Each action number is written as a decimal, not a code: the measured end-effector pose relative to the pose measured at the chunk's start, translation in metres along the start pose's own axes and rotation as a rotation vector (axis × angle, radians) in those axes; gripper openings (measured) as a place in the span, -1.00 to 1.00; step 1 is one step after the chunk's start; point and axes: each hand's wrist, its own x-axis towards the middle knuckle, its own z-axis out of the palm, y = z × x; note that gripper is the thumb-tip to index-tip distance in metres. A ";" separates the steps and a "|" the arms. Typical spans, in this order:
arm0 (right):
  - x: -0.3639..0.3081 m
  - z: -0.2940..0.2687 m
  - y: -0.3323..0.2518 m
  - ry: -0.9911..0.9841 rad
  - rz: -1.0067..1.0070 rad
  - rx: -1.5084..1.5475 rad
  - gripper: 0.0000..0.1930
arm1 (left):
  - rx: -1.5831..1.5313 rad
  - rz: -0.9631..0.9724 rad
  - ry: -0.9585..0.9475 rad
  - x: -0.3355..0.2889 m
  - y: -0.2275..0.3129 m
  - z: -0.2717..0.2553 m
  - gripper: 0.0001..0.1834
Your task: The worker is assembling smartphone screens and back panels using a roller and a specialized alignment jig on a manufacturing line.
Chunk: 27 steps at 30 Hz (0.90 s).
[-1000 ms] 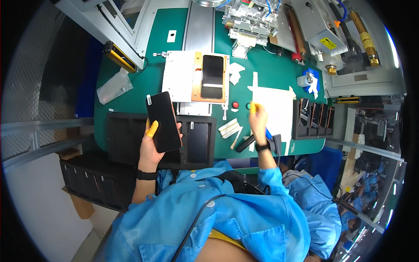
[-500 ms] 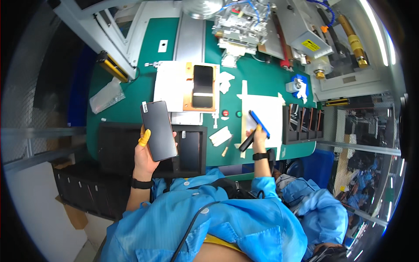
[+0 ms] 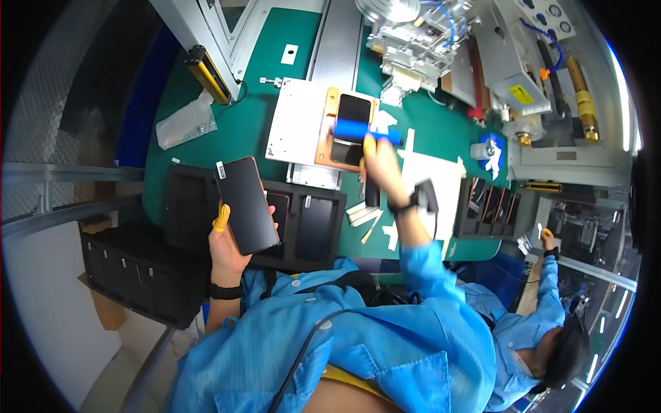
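My left hand (image 3: 231, 249), a yellow cot on its thumb, holds a dark-screened phone (image 3: 246, 205) tilted over the black foam tray (image 3: 189, 206). A small white tag sticks out at the phone's top corner. My right hand (image 3: 380, 164), blurred by motion, grips a blue roller (image 3: 352, 129) by its black handle (image 3: 372, 191). The roller lies across a second phone (image 3: 354, 108), which sits in an orange fixture (image 3: 324, 146) on a white plate (image 3: 292, 124). Whether the roller touches that screen I cannot tell.
More phones rest in the foam tray and in a black rack (image 3: 463, 213) at right. A white sheet (image 3: 430, 189) is taped to the green table (image 3: 248, 127). Metal machinery (image 3: 420, 48) stands at the back. A co-worker (image 3: 537, 323) sits at lower right, one arm raised.
My right hand has carried the roller from the white sheet leftward and up over the phone in the fixture. The left hand still holds its phone. The view has shifted; the co-worker's arm now shows.
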 end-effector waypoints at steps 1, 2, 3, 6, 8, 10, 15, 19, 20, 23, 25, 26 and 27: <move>-0.029 0.001 0.009 -0.035 0.056 -0.013 -0.60 | -0.015 0.012 -0.010 0.004 0.001 -0.001 -0.48; -0.046 -0.001 0.014 -0.072 0.112 -0.029 -0.59 | -0.003 0.017 -0.030 0.006 0.001 -0.003 -0.48; -0.052 -0.010 0.006 -0.168 0.202 -0.012 -0.58 | 0.017 0.013 -0.047 0.006 0.001 -0.005 -0.48; 0.036 -0.024 0.014 0.153 -0.426 -0.189 -0.60 | 0.002 -0.028 -0.013 0.009 0.003 -0.002 -0.48; 0.071 -0.031 -0.027 -0.127 -0.050 0.155 -0.59 | 0.020 -0.045 -0.007 0.005 0.001 0.004 -0.48; 0.085 -0.019 -0.027 -0.072 0.017 0.323 -0.57 | 0.055 -0.042 -0.063 0.006 -0.001 0.004 -0.46; 0.002 0.002 0.004 -0.042 -0.001 0.057 -0.65 | 0.052 -0.021 -0.025 0.005 -0.002 0.001 -0.45; -0.082 -0.009 0.032 -0.108 0.247 0.138 -0.69 | 0.104 -0.022 -0.078 0.020 -0.004 0.004 -0.45; -0.082 -0.019 0.054 0.007 0.279 0.244 -0.71 | 0.091 -0.041 -0.090 0.021 -0.004 0.008 -0.45; -0.057 -0.061 0.108 0.297 0.320 0.228 -0.76 | 0.071 -0.085 -0.109 0.020 -0.006 0.010 -0.44; -0.040 -0.070 0.159 0.305 0.421 0.263 -0.71 | 0.066 -0.109 -0.129 0.023 -0.010 0.016 -0.43; -0.037 -0.061 0.174 0.343 0.433 0.181 -0.67 | 0.070 -0.112 -0.126 0.023 -0.014 0.020 -0.42; -0.036 -0.051 0.188 0.375 0.443 0.102 -0.62 | 0.077 -0.111 -0.118 0.022 -0.019 0.024 -0.40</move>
